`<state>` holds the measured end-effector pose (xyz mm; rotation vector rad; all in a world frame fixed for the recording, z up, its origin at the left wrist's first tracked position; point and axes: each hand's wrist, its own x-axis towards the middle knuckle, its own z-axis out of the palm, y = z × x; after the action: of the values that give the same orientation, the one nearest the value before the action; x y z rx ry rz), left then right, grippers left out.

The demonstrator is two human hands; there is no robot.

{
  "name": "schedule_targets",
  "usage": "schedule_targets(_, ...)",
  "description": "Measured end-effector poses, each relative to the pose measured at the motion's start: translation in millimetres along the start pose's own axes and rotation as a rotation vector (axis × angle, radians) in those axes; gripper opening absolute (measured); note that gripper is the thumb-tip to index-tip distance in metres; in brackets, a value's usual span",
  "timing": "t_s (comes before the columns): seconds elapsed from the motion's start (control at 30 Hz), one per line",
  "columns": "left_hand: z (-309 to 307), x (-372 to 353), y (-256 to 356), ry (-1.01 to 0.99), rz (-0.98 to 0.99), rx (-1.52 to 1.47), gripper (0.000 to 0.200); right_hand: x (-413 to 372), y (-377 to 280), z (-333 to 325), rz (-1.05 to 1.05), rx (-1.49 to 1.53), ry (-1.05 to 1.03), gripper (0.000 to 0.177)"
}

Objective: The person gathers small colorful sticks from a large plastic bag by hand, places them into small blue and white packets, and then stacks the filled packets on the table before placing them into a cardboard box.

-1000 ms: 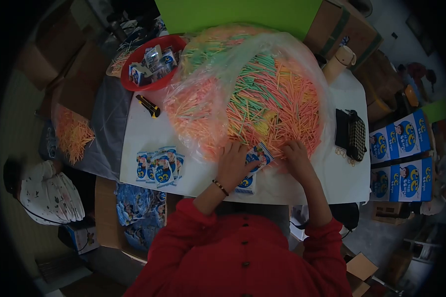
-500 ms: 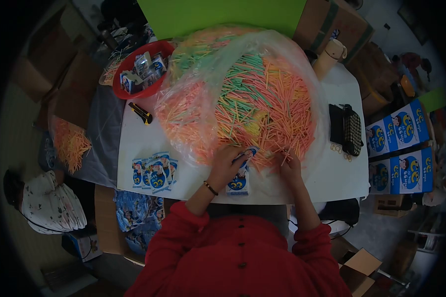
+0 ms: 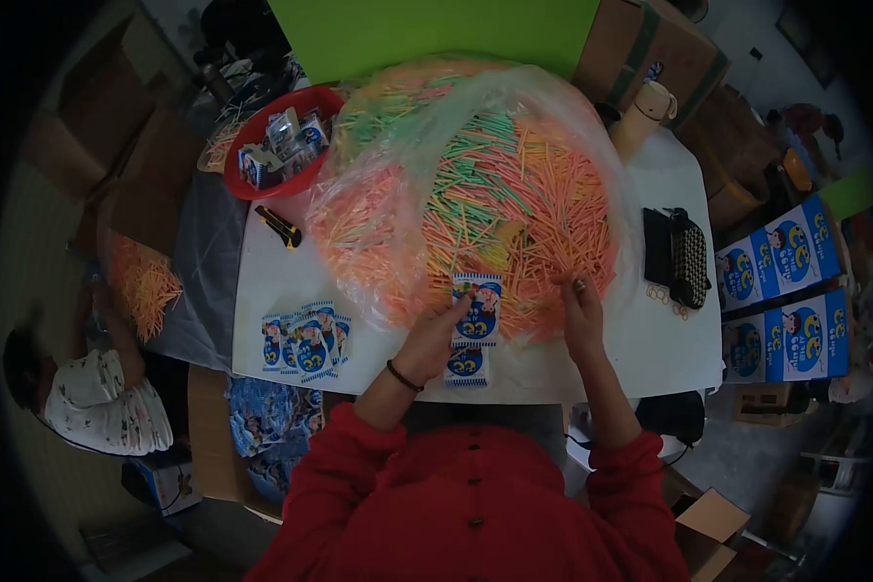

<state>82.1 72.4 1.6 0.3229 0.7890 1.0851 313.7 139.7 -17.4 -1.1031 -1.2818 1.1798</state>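
Observation:
My left hand (image 3: 431, 341) grips a small blue-and-white printed packet (image 3: 479, 315) upright, thumb across its front. A second packet of the same print (image 3: 467, 367) lies on the table just below it. My right hand (image 3: 582, 315) is closed in a pinch at the lower right edge of the stick pile; what lies between its fingertips is too small to make out. Thin pink, orange, green and yellow sticks (image 3: 543, 213) fill a large clear plastic bag (image 3: 373, 184) in front of both hands. More filled-looking packets (image 3: 307, 341) lie in a loose heap to the left.
A red basin (image 3: 252, 189) with packets stands at the back left, above a yellow-black box cutter (image 3: 278, 226). To the right are a beige bottle (image 3: 645, 118) and a patterned pouch (image 3: 690, 257). Blue-white cartons (image 3: 786, 330) flank the table. Another person (image 3: 112, 403) sits at left.
My left hand has drawn the packet up and back a little, turning its printed face into view. My right hand has lifted slightly rightward, fingertips still pinched. The person at left has moved their arms.

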Motion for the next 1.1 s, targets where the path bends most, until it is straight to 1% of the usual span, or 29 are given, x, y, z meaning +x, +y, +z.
schedule_targets(0.03, -3, 0, -3, 0.002, 0.002, 0.000, 0.027, -4, 8, -2, -0.001, 0.002, -0.002, 0.014)
schedule_targets(0.1, -5, 2, -9, -0.024, 0.031, 0.068, 0.028, -9, 24, -6, -0.005, -0.268, -0.123, 0.013)
schedule_targets(0.13, -7, 4, -11, -0.024, 0.035, 0.066, 0.028, -7, 26, -8, -0.008, -0.269, -0.126, 0.013)
schedule_targets(0.2, -11, 5, -16, -0.008, 0.070, 0.085, 0.029, -4, 26, -11, 0.083, -0.168, -0.068, 0.013)
schedule_targets(0.23, -10, 4, -15, -0.012, 0.067, 0.086, 0.029, -1, 14, -10, 0.083, -0.169, -0.062, 0.013)
schedule_targets(0.3, -8, -1, -11, 0.048, 0.127, 0.105, 0.029, 6, -11, -11, 0.079, -0.003, -0.011, 0.014)
schedule_targets(0.33, -7, -5, -8, 0.048, 0.122, 0.104, 0.029, 12, -16, -16, 0.083, -0.005, -0.008, 0.014)
schedule_targets(0.4, -8, -13, 0, 0.058, 0.145, 0.081, 0.027, 20, -23, -30, -0.004, -0.424, -0.112, 0.015)
schedule_targets(0.43, -11, -15, 2, 0.058, 0.144, 0.080, 0.027, 18, -26, -31, -0.003, -0.424, -0.112, 0.015)
schedule_targets(0.5, -16, -19, 3, 0.076, 0.236, 0.159, 0.027, 8, -32, -29, -0.436, -0.878, -0.422, 0.026)
schedule_targets(0.53, -18, -20, 4, 0.078, 0.238, 0.157, 0.027, 3, -40, -25, -0.437, -0.877, -0.425, 0.026)
schedule_targets(0.6, -21, -22, 1, 0.063, 0.222, 0.208, 0.027, -8, -55, -16, -0.383, -1.042, -0.563, 0.037)
schedule_targets(0.63, -21, -23, -3, 0.066, 0.219, 0.206, 0.027, -9, -51, -13, -0.379, -1.041, -0.566, 0.037)
schedule_targets(0.7, -17, -20, -13, -0.047, 0.145, 0.242, 0.027, -6, -35, -8, -0.381, -1.199, -0.550, 0.037)
schedule_targets(0.73, -15, -18, -19, -0.046, 0.144, 0.244, 0.027, -2, -27, -7, -0.380, -1.197, -0.549, 0.037)
schedule_targets(0.8, -12, -14, -27, -0.110, 0.059, 0.339, 0.027, 3, -13, -8, -0.452, -1.233, -0.526, 0.033)
schedule_targets(0.83, -12, -15, -28, -0.119, 0.057, 0.345, 0.027, 4, -10, -12, -0.449, -1.237, -0.514, 0.033)
schedule_targets(0.9, -11, -15, -26, -0.088, 0.100, 0.374, 0.026, 8, -7, -23, -0.515, -1.112, -0.550, 0.029)
schedule_targets(0.93, -12, -15, -25, -0.090, 0.102, 0.370, 0.026, 8, -3, -27, -0.516, -1.116, -0.552, 0.029)
schedule_targets(1.0, -16, -16, -24, -0.064, 0.111, 0.382, 0.026, 2, 4, -32, -0.165, -0.666, -0.372, 0.025)
schedule_targets(1.03, -17, -15, -26, -0.059, 0.112, 0.376, 0.026, -2, 7, -28, -0.164, -0.667, -0.380, 0.025)
schedule_targets(1.1, -20, -12, -27, -0.072, 0.123, 0.393, 0.025, -12, 13, -15, -0.039, 0.032, -0.258, 0.025)
